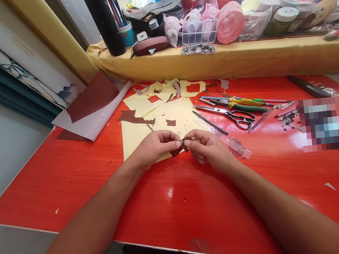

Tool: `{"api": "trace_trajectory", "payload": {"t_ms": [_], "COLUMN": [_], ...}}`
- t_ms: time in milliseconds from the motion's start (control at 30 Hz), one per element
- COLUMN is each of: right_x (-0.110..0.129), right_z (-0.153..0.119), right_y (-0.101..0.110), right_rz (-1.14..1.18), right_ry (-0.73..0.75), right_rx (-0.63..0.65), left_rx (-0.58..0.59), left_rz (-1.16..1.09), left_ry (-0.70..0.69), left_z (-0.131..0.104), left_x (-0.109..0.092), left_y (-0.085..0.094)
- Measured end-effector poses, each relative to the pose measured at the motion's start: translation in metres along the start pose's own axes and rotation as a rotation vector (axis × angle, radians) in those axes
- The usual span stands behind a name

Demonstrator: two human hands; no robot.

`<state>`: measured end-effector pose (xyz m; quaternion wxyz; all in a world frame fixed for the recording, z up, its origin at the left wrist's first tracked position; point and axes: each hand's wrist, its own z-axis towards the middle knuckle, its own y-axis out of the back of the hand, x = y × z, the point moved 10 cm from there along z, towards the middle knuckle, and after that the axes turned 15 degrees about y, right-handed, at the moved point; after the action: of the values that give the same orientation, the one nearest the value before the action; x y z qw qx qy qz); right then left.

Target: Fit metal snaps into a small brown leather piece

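Observation:
Both my hands meet over the red table, pinching a small dark brown piece of leather-like material (176, 149) between thumbs and fingers. My left hand (159, 145) grips its left side and my right hand (205, 144) its right side. A tiny round metal piece (182, 142) shows between the thumb tips; it looks like a snap fastener, though the fingers hide part of it. Beneath the hands lies a sheet of yellow paper (131, 141). Brown scraps (135, 117) and cut yellow pieces (194, 87) lie just beyond.
Right of the hands lie scissors (243, 119), yellow-and-green-handled pliers (246, 104), a dark pen (209, 122), a clear ruler (240, 148) and several metal snaps (288, 119). A rolled brown sheet (94, 98) rests at left. Along the back ledge (151, 66) stand a compartment box (199, 32) and pink ribbon (230, 22).

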<state>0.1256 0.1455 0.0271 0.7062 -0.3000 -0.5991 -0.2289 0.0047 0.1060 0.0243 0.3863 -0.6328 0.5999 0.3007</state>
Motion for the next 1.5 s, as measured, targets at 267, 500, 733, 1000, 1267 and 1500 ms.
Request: {"api": "trace_trajectory", "payload": {"t_ms": [267, 500, 733, 1000, 1267, 1500], "right_x": [0.002, 0.003, 0.004, 0.000, -0.001, -0.001], "right_z": [0.000, 0.000, 0.000, 0.000, -0.003, -0.003], "right_y": [-0.001, 0.000, 0.004, 0.018, -0.002, 0.000], "right_rz": [0.006, -0.010, 0.053, 0.117, 0.004, 0.021], "right_ry": [0.010, 0.006, 0.034, 0.043, -0.029, -0.045], "right_rx": [0.001, 0.002, -0.061, -0.231, -0.034, -0.061], "left_rx": [-0.001, -0.048, -0.374, -0.726, -0.830, -0.761], "left_rz": [-0.009, 0.063, 0.525, 1.159, 1.475, 1.519], "left_ry": [-0.004, -0.028, -0.412, -1.024, -1.201, -1.271], "left_z": [0.000, -0.002, -0.031, -0.071, -0.084, -0.085], "left_x": [0.000, -0.004, -0.041, -0.068, -0.066, -0.061], "left_y": [-0.001, -0.003, -0.001, -0.032, -0.052, -0.069]}}
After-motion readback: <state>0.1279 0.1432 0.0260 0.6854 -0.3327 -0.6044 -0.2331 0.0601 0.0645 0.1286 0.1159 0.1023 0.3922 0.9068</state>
